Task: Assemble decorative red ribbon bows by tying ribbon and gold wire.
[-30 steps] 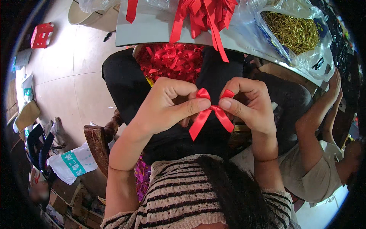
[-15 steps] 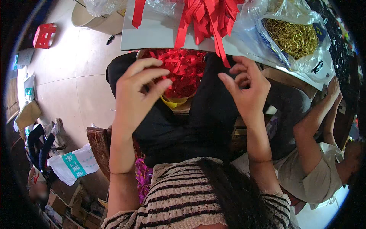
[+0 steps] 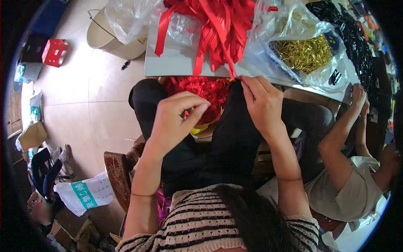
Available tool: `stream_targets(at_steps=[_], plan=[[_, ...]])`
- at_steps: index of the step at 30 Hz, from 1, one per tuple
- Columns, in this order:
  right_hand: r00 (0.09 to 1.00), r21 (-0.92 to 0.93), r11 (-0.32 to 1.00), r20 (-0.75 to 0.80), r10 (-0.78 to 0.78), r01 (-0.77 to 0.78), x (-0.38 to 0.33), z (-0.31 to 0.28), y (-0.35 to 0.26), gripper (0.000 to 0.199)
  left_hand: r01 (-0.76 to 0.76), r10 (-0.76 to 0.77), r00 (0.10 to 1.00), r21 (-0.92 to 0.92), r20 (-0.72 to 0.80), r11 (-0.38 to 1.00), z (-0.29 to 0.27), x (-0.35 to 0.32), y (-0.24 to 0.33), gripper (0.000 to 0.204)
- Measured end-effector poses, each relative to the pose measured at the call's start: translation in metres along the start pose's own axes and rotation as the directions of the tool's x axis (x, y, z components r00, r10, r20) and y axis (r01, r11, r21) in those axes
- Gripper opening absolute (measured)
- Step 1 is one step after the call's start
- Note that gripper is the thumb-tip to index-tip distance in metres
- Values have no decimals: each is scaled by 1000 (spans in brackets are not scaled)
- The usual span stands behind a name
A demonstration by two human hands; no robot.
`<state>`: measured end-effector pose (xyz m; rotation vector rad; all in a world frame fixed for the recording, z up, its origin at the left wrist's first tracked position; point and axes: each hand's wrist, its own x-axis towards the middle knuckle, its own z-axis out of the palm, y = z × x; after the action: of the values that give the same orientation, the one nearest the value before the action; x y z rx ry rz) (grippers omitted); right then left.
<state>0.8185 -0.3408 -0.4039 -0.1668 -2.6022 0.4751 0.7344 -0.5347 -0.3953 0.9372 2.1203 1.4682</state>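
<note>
Head view: we look down on our two bare forearms, which rise from the near edge over our dark-trousered lap.
Left hand: we hold it loosely curled, thumb and forefinger tips close together; whether anything sits between them we cannot tell. It hovers just left of the heap of red bows in our lap.
Right hand: we pinch the hanging end of a red ribbon strip at the table edge, fingertips closed on it.
Ribbon supply: a bundle of red strips lies on the grey table, draped over its near edge.
Bag, far right: a clear plastic bag holds gold wire ties, just right of the ribbons.
Co-worker: another person's arm reaches to the table at right.
Floor, far left: a red stool stands well apart from us.
</note>
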Motion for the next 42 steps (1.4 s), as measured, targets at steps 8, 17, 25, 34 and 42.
stream_targets(at_steps=[8, 17, 25, 34, 42], plan=[[996, -35, 998, 72, -52, 54, 16, -13, 11, 25, 200, -197, 977, -25, 78, 980, 31, 32, 18, 25], [947, 93, 964, 185, -263, 250, 26, -49, 14, 16, 310, -332, 942, -525, 55, 793, 49, 59, 10, 28], [861, -194, 840, 51, -507, 506, 24, -74, 1, 16, 456, -337, 885, -461, 321, 761, 29, 43, 35, 39], [566, -14, 568, 94, -819, 823, -7, -64, -28, 15, 231, -267, 958, -828, 103, 510, 21, 71, 45, 26], [800, -122, 859, -318, -509, 498, 29, -41, -4, 12, 323, -313, 930, -838, 194, 440, 32, 52, 45, 21]])
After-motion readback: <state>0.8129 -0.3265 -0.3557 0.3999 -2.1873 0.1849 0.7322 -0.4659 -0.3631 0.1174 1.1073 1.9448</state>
